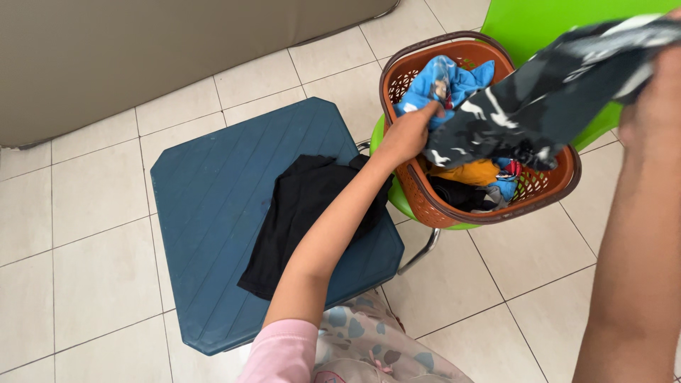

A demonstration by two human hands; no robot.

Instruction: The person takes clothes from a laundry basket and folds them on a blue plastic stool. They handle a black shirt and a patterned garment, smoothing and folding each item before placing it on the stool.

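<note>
A dark grey camouflage garment (546, 99) with white patches is stretched between my two hands above an orange laundry basket (425, 202). My left hand (408, 135) grips its lower end at the basket's near rim. My right hand (656, 85) holds its upper end high at the right edge of view. Inside the basket lie a blue garment (443, 81), a yellow-orange one (475, 171) and other dark clothes. A black garment (301, 213) lies spread on a blue plastic stool top (213, 206), under my left forearm.
The basket rests on a bright green chair (539, 21) with a metal leg (418, 252). The floor is pale tile (78, 269). A beige mattress or cushion (142, 50) lies along the top left. My patterned trousers (362, 333) show at the bottom.
</note>
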